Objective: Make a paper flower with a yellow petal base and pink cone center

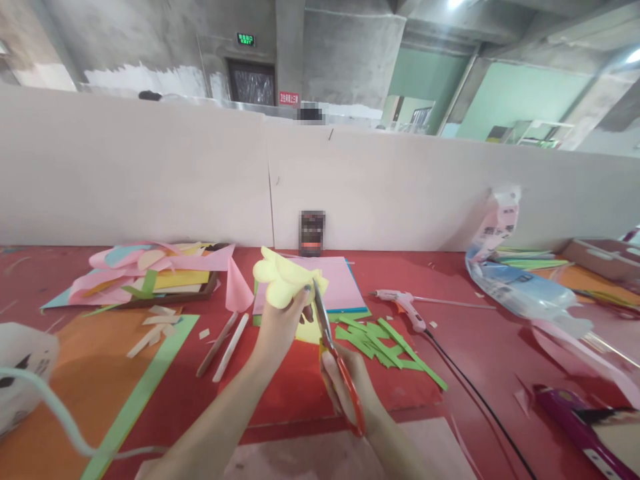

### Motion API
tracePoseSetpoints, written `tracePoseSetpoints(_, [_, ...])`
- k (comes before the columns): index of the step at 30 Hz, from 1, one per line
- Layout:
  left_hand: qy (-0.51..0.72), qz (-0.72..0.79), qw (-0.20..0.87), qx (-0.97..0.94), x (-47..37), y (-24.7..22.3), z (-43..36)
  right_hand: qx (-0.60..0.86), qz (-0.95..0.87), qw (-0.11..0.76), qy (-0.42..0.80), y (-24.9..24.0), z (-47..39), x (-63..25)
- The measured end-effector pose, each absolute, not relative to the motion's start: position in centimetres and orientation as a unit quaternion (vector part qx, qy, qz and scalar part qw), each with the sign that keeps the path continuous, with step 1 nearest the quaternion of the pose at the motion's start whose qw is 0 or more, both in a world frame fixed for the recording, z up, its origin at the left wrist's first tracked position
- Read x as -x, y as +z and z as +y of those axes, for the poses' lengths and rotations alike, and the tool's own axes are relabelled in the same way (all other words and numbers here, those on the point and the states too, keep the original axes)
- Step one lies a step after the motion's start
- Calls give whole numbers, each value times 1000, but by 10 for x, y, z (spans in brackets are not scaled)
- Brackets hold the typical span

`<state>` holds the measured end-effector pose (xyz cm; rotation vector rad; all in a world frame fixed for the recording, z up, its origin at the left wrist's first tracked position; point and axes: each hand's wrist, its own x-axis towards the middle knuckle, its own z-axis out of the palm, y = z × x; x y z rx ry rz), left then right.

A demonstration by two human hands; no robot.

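Pinching scalloped yellow paper [280, 279] — L hand [280, 327] under it; R hand [364, 381] grips scissors [326, 335], blades ptg fwd & slightly L — tips at paper's R end.

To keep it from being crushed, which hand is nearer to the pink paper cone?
Left. The left hand, holding yellow paper, is right of the cone; the right hand, holding scissors, is farther right.
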<state>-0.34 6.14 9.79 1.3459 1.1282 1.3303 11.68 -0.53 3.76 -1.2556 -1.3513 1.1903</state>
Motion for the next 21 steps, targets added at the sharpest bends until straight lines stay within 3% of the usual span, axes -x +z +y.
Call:
tracePoseSetpoints(12, [513, 444, 468, -567, 2, 95, 60, 462, -532, 450, 549, 37, -6, -117])
tracePoseSetpoints(21, [510, 452, 466, -564, 0, 93, 60, 462, -554, 455, 522, 33, -5, -118])
